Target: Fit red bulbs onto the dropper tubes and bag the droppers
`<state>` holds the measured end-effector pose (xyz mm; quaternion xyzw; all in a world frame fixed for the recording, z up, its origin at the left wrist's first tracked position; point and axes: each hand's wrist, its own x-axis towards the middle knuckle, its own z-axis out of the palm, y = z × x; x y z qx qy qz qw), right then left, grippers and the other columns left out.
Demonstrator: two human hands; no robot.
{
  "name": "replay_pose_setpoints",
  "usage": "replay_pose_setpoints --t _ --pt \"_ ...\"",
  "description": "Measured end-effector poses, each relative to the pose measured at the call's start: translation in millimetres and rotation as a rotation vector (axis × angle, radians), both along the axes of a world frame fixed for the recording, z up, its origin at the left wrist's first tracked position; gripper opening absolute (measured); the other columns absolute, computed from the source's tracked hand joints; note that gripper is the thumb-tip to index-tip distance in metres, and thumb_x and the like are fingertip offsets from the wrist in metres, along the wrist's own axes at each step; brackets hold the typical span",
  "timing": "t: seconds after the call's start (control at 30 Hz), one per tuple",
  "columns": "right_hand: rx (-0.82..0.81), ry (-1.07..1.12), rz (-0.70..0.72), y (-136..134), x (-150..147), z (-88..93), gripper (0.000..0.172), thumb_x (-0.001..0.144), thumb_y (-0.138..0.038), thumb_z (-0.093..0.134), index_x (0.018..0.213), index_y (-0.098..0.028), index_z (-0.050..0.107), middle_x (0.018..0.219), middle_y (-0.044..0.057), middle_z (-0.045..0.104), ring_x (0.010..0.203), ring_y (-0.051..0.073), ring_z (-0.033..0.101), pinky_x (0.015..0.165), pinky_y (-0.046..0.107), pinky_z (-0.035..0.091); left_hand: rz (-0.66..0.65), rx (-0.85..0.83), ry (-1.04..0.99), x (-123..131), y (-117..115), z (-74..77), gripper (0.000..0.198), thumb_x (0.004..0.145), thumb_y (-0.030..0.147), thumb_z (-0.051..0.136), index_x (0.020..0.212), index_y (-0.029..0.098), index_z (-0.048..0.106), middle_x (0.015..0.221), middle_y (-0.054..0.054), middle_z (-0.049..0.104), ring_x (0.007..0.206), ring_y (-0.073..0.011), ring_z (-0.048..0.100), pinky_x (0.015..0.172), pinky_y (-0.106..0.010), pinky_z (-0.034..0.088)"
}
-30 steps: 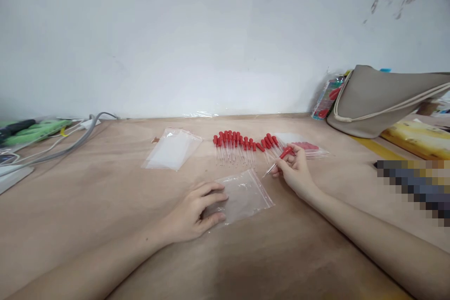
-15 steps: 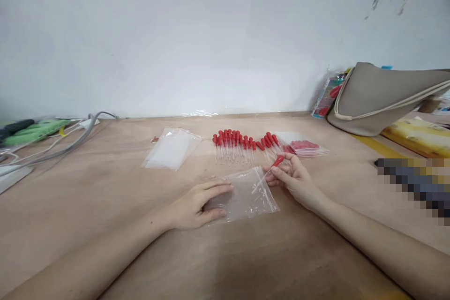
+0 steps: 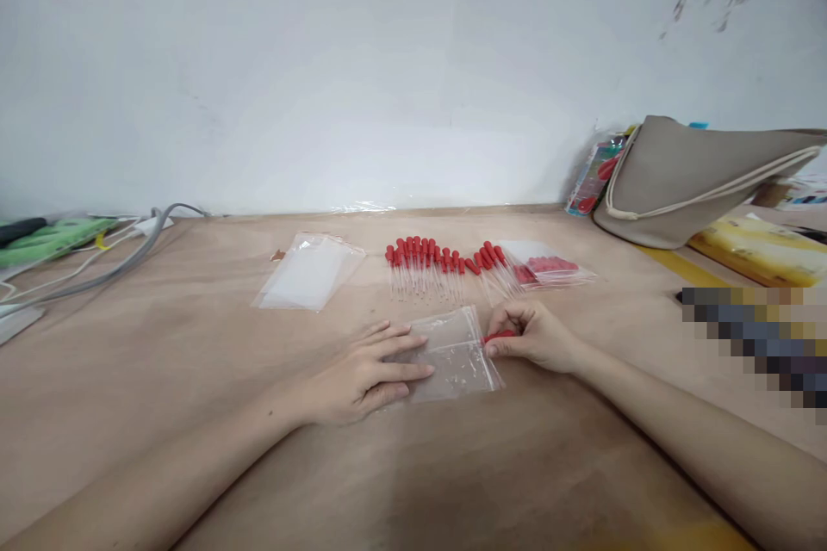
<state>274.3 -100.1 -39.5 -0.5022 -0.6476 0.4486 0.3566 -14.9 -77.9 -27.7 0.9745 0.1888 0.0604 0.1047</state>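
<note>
A clear zip bag (image 3: pixel 456 374) lies flat on the table with its zip edge to the right. Spread across the bag's left part, my left hand (image 3: pixel 368 372) is open and presses it down. At the zip edge, my right hand (image 3: pixel 533 336) pinches the red bulb of a dropper (image 3: pixel 500 337), whose thin clear stem points left into the bag. Behind the bag, several droppers with red bulbs (image 3: pixel 423 254) lie side by side, and a smaller group of droppers (image 3: pixel 492 254) lies to their right.
Flat clear bags (image 3: pixel 310 271) are stacked at the left. Bags with red-bulbed contents (image 3: pixel 552 267) lie at the right. A grey-beige pouch (image 3: pixel 678 181), a yellow pack (image 3: pixel 762 250), a grey cable (image 3: pixel 129 263) and a green object (image 3: pixel 65 241) sit along the sides.
My right hand has brought the dropper lower and further left, so its stem now lies inside the bag. My left hand's fingers have spread flatter over the bag.
</note>
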Motion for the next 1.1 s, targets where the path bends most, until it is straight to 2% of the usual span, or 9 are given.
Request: replay_pose_setpoints --t 0.1,0.23,0.3,0.47,0.7,0.8,0.9,0.97,1.1 --pt "-0.036 -0.034 0.079 -1.0 -1.2 4.3 0.03 0.058 -0.038 0.075 0.067 -0.014 0.061 0.046 -0.008 0.041 0.044 0.004 0.031 0.043 0.019 0.023 -0.001 -0.006 0.013 -0.6 1.3 -0.3 0.039 0.091 0.033 0.041 0.129 0.037 0.041 0.142 0.001 0.032 0.132 -0.0262 0.026 0.106 -0.051 0.024" --pt "-0.126 0.039 0.22 -2.9 4.3 6.6 0.032 0.066 -0.036 0.07 0.089 -0.015 0.061 0.065 -0.003 0.055 0.057 0.007 0.047 0.052 0.02 0.037 -0.015 0.007 0.022 -0.8 1.8 0.2 0.041 0.091 0.033 0.041 0.131 0.036 0.038 0.143 0.002 0.031 0.133 -0.0256 0.024 0.107 -0.05 0.023" --pt "-0.075 0.047 0.238 -3.4 7.3 6.8 0.027 0.069 -0.034 0.068 0.088 -0.015 0.06 0.069 -0.002 0.056 0.061 0.008 0.05 0.055 0.021 0.04 -0.014 0.007 0.024 -0.4 1.5 1.0 0.04 0.091 0.032 0.041 0.131 0.036 0.038 0.143 0.002 0.031 0.133 -0.0253 0.024 0.107 -0.049 0.023" --pt "0.228 0.08 0.263 -3.4 8.2 5.9 0.016 0.067 -0.024 0.07 0.075 -0.016 0.059 0.087 0.003 0.056 0.073 0.01 0.054 0.062 0.023 0.044 -0.01 -0.008 0.032 1.3 0.5 2.2 0.04 0.091 0.033 0.039 0.131 0.035 0.038 0.143 0.001 0.03 0.133 -0.0259 0.023 0.107 -0.05 0.023" --pt "0.092 0.16 0.409 -6.0 2.8 4.8 0.017 0.071 -0.024 0.067 0.074 -0.016 0.052 0.108 0.008 0.057 0.096 0.014 0.057 0.078 0.029 0.045 -0.008 -0.012 0.025 0.6 0.5 1.4 0.04 0.092 0.033 0.038 0.131 0.036 0.038 0.143 0.002 0.031 0.133 -0.0252 0.023 0.107 -0.048 0.023" --pt "-0.017 0.156 0.393 -3.3 2.7 3.2 0.021 0.074 -0.03 0.065 0.08 -0.016 0.05 0.1 0.007 0.06 0.087 0.012 0.058 0.074 0.028 0.046 -0.014 -0.015 0.015 -0.1 0.9 0.3 0.04 0.091 0.032 0.04 0.131 0.036 0.038 0.143 0.001 0.031 0.133 -0.0261 0.022 0.107 -0.049 0.022" --pt "-0.105 0.145 0.345 2.0 2.6 1.4 0.027 0.073 -0.035 0.064 0.083 -0.016 0.048 0.082 0.002 0.06 0.064 0.007 0.054 0.057 0.021 0.043 -0.022 -0.034 -0.042 1.0 0.5 -1.3 0.038 0.09 0.03 0.042 0.128 0.034 0.044 0.143 -0.002 0.031 0.131 -0.0255 0.027 0.106 -0.048 0.023" --pt "-0.108 0.108 0.313 4.8 1.1 2.5 0.028 0.071 -0.035 0.066 0.082 -0.016 0.049 0.07 -0.003 0.057 0.054 0.004 0.048 0.049 0.018 0.038 -0.018 -0.071 -0.138 2.8 -0.6 -2.5 0.035 0.089 0.029 0.045 0.123 0.029 0.051 0.141 -0.006 0.033 0.128 -0.0236 0.034 0.104 -0.041 0.03" --pt "-0.082 -0.002 0.289 7.2 -2.2 6.2 0.025 0.072 -0.034 0.065 0.084 -0.016 0.055 0.053 -0.008 0.046 0.044 0.003 0.038 0.043 0.017 0.03 0.091 -0.16 -0.286 5.2 -2.7 -3.4 0.031 0.088 0.028 0.046 0.118 0.021 0.054 0.118 -0.008 0.055 0.107 -0.0183 0.053 0.091 -0.032 0.043"
